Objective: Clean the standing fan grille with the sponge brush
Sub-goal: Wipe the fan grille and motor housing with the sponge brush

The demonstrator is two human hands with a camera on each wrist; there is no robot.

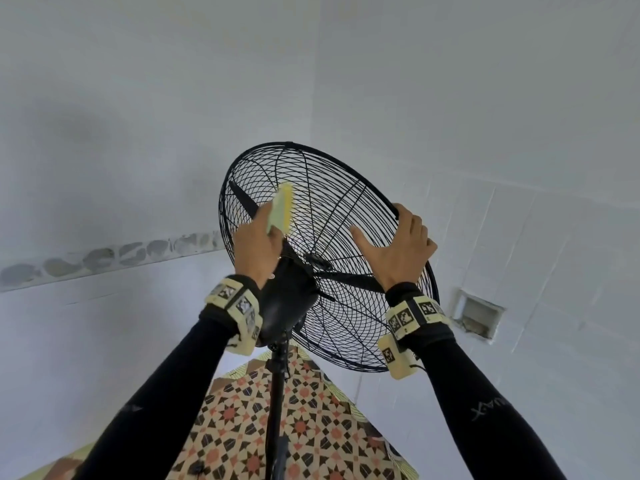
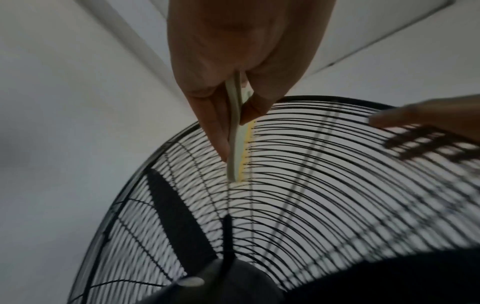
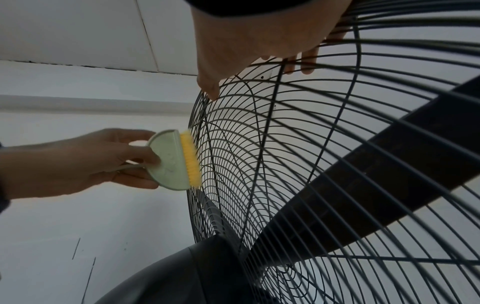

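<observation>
A black wire fan grille (image 1: 346, 216) tilts toward the wall on its stand. My left hand (image 1: 256, 247) grips a pale green sponge brush (image 1: 280, 211) with a yellow sponge edge, and that edge presses on the rear grille's upper left. The right wrist view shows the half-round brush (image 3: 172, 160) with its yellow strip against the wires, held by the left hand (image 3: 78, 162). In the left wrist view the brush (image 2: 237, 144) stands edge-on between my fingers (image 2: 221, 127). My right hand (image 1: 398, 244) holds the grille's right rim, fingers hooked over it, thumb spread on the wires. From the right wrist view, the right hand (image 3: 259, 37) has fingertips through the grille (image 3: 337, 144).
The dark motor housing (image 1: 287, 299) and black pole (image 1: 277, 410) stand between my arms. White tiled walls close in behind, with a recessed box (image 1: 478, 315) at the right. A patterned tile floor (image 1: 263, 427) lies below. A black blade (image 3: 376, 185) sits inside the cage.
</observation>
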